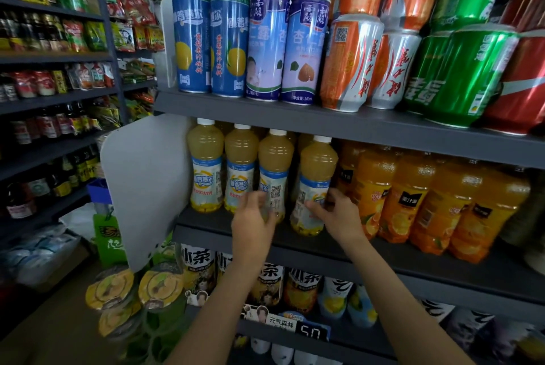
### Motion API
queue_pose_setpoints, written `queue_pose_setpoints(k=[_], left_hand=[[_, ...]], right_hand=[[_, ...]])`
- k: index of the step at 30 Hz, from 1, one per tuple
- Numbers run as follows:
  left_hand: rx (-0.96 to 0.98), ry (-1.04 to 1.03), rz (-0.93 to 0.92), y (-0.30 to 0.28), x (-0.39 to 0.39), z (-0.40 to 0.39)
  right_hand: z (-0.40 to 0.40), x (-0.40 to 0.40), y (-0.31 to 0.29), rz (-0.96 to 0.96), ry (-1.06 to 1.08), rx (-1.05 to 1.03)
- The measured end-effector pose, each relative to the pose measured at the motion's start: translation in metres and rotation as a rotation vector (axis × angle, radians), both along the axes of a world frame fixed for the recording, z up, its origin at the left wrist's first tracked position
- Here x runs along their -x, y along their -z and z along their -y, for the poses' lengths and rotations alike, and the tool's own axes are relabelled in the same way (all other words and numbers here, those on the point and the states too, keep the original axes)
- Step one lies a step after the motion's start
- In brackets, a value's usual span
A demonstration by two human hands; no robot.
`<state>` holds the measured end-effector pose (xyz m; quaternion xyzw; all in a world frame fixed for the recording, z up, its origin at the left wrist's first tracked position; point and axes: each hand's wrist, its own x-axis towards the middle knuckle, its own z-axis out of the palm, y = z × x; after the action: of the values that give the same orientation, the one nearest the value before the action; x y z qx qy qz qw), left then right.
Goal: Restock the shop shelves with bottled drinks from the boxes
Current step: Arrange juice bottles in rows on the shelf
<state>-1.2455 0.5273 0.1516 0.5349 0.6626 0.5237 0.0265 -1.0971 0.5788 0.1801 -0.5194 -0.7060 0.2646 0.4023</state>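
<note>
both forearms reach up to the middle shelf, where the left hand curls round one upright pale juice bottle and the right hand pinches its right-hand neighbour, both standing near the front edge.

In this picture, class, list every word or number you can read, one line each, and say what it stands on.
"240mL": foot of the pale blue can.
"杏仁": the pale blue can beside it.
"茶": bottle labels, bottom shelf.
"元气森林": white shelf tag.
"50": black price tag.
"美汁源": black patch on an orange juice bottle.
Yellow juice bottles held by the left hand and right hand: print blurred.
</note>
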Motion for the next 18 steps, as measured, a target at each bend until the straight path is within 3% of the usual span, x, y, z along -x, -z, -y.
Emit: queue_pose_setpoints(k=[2,7,15,18], left_hand=[[0.028,-0.005,0.058,0.002,0.009,-0.002],[0.220,0.219,0.206,0.004,0.011,-0.028],[0.149,-0.117,0.130,0.012,-0.006,-0.035],[0.114,-0.146,0.134,0.011,-0.008,-0.036]], right_hand=[[-0.002,0.005,0.003,0.020,0.048,-0.039],[-0.007,0.012,0.011,0.119,0.094,-0.047],[-0.003,0.018,0.012,0.132,0.167,-0.023],[-0.004,0.019,0.009,0.131,0.167,-0.009]])
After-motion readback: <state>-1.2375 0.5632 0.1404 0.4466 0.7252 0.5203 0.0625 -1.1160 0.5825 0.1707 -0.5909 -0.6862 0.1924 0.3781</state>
